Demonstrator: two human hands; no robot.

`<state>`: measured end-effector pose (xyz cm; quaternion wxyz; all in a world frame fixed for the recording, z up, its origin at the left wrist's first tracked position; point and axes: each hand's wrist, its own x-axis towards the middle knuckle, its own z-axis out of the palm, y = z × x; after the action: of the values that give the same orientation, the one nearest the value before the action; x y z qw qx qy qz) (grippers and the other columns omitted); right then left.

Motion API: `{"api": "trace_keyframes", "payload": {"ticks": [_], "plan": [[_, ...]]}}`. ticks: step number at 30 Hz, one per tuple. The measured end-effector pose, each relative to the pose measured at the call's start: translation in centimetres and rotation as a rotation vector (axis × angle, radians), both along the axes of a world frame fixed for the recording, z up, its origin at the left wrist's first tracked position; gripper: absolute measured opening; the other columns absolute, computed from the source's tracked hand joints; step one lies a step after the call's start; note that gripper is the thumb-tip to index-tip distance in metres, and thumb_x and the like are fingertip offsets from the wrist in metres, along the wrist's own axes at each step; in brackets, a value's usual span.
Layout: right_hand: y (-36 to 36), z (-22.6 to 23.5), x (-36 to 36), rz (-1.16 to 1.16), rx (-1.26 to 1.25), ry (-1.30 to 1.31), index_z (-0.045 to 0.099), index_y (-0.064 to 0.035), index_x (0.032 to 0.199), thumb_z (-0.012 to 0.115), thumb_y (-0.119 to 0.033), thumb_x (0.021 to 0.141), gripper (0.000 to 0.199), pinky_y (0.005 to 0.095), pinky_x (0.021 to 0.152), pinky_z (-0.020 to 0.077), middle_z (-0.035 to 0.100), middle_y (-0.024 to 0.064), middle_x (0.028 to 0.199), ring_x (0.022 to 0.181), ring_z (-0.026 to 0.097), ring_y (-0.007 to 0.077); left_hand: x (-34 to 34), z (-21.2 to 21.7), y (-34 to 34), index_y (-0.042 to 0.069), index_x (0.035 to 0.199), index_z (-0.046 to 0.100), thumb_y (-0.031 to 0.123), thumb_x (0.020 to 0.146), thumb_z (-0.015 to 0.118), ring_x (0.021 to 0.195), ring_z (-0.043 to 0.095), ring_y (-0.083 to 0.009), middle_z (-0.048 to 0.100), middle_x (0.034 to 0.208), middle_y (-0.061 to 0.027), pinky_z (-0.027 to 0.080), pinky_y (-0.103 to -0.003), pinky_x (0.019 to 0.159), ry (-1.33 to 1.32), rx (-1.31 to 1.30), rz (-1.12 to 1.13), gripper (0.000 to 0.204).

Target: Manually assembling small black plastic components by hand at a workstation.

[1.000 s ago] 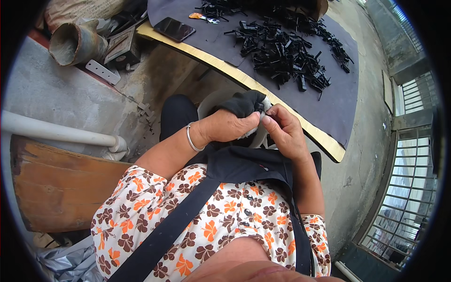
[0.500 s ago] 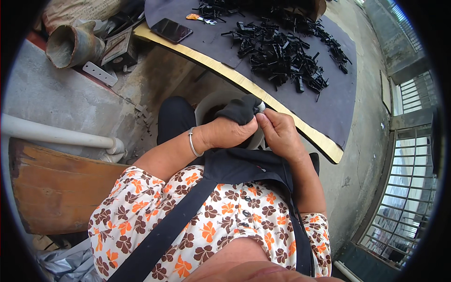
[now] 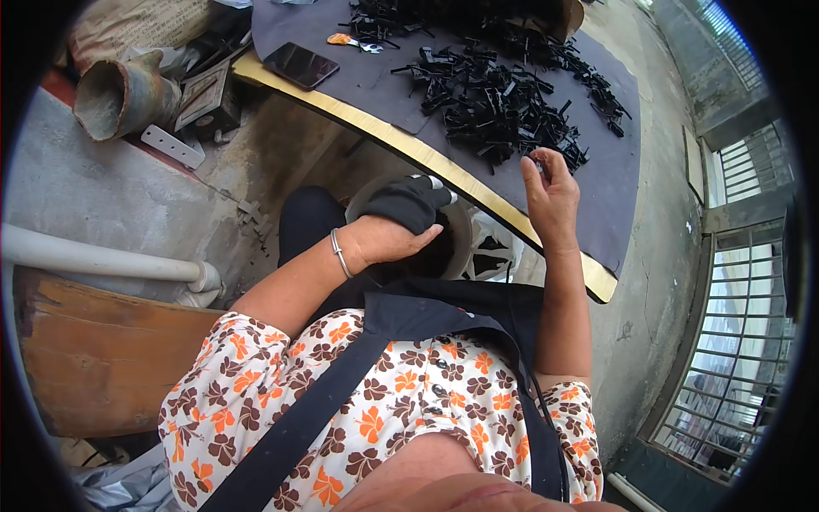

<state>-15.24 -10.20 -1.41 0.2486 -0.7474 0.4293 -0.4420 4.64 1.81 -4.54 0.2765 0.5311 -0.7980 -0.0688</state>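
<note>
- far left: a rusty brown cast-metal pipe elbow [image 3: 119, 96] lies on its side on a grey concrete ledge [image 3: 94, 192], with a small white flat bracket [image 3: 173, 146] just beside it and a dark framed plate [image 3: 203, 92] behind.
- below the ledge a white plastic pipe [image 3: 94, 260] runs across, above a worn brown wooden board [image 3: 102, 358].
- left of centre: a black smartphone [image 3: 299, 66] lies flat on the dark grey mat-covered table [image 3: 618, 205], near its yellow front edge [image 3: 401, 141]; a small orange-handled tool [image 3: 345, 40] lies just beyond it.
- centre: the left hand [image 3: 388, 239], a silver bangle [image 3: 339, 253] on its wrist, is clenched around a bunched black fabric glove [image 3: 409, 203], held over a white plastic bucket [image 3: 465, 235] that stands under the table edge, between the knees.
- the table edge crosses in front of the bucket's far side and hides part of it.
- right of centre: a heap of small black plastic clip parts [image 3: 495, 107] is spread on the mat.
- the right hand [image 3: 550, 196] is raised over the table at the near rim of the heap, fingers curled, pinching one small black part [image 3: 536, 160] at the fingertips.
- the two hands are well apart.
- far right: a grey metal window grille [image 3: 734, 375] stands beyond the bare concrete floor [image 3: 657, 282].
</note>
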Motion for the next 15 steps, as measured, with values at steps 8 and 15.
{"api": "trace_keyframes", "payload": {"ticks": [8, 15], "plan": [[-3.1, -1.0, -1.7, 0.109, -0.250, 0.346, 0.061, -0.0045, 0.092, 0.060, -0.011, 0.083, 0.011, 0.0330, 0.060, 0.0470, 0.061, 0.0149, 0.078, 0.066, 0.060, 0.0298, -1.0, 1.2, -1.4, 0.000, 0.099, 0.060, 0.006, 0.077, 0.060, 0.092, 0.058, -0.0322, 0.060, 0.097, -0.0166, 0.046, -0.038, 0.080, 0.056, -0.245, 0.114, 0.023], [-0.5, -1.0, -1.5, 0.119, -0.305, 0.424, 0.057, -0.0048, 0.088, 0.058, -0.009, 0.082, 0.007, 0.0368, 0.056, 0.0461, 0.058, 0.0142, 0.072, 0.064, 0.058, 0.0320, -1.6, 1.8, -3.3, -0.002, 0.095, 0.062, -0.001, 0.074, 0.060, 0.088, 0.059, -0.0315, 0.061, 0.094, -0.0154, 0.048, -0.035, 0.077, 0.162, -0.266, 0.140, 0.021]]}}
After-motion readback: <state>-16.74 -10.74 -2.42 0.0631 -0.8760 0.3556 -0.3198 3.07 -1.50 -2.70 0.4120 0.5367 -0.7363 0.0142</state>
